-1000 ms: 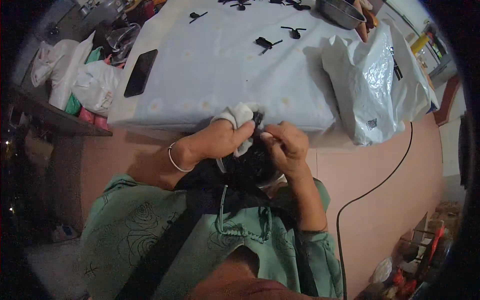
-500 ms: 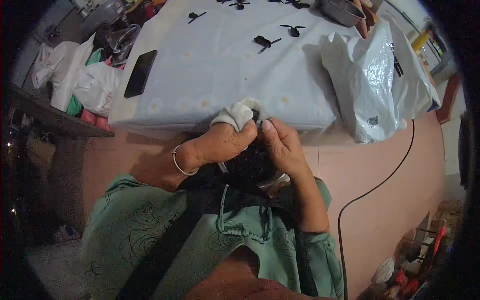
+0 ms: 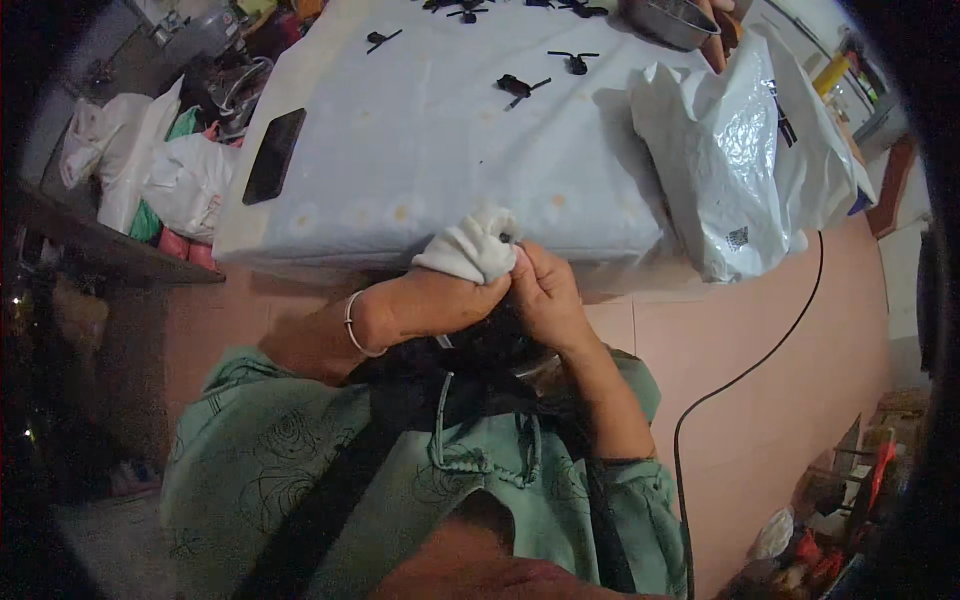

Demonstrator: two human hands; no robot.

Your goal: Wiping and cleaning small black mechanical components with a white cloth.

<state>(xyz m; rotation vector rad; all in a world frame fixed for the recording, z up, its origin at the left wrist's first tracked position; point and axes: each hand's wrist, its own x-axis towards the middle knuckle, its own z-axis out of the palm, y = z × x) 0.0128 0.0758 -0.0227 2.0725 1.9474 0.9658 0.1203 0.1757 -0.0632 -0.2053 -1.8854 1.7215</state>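
Note:
At the table's near edge, my left hand (image 3: 455, 300) is closed around a bunched white cloth (image 3: 465, 250). Inside the cloth's upper folds a small dark piece (image 3: 506, 238) shows; most of it is covered. My right hand (image 3: 550, 300) meets the cloth from the right, thumb and fingers pinched beside the dark piece. What lies between those fingertips is hidden. Beyond my hands on the table lie small black pieces with thin strips, one nearer (image 3: 520, 87), another just behind it (image 3: 576, 64) and one farther left (image 3: 383, 40).
A white flowered cloth (image 3: 400, 150) covers the table. At its left edge lies a black phone (image 3: 275, 155). A big white plastic bag (image 3: 710, 180) stands at the right, a metal bowl (image 3: 668, 25) behind it. Filled bags (image 3: 190, 185) crowd the left; a black cable (image 3: 750, 377) crosses the floor.
My right hand has moved left, closer against the cloth. The cloth now covers more of the dark piece. The whole view has shifted slightly.

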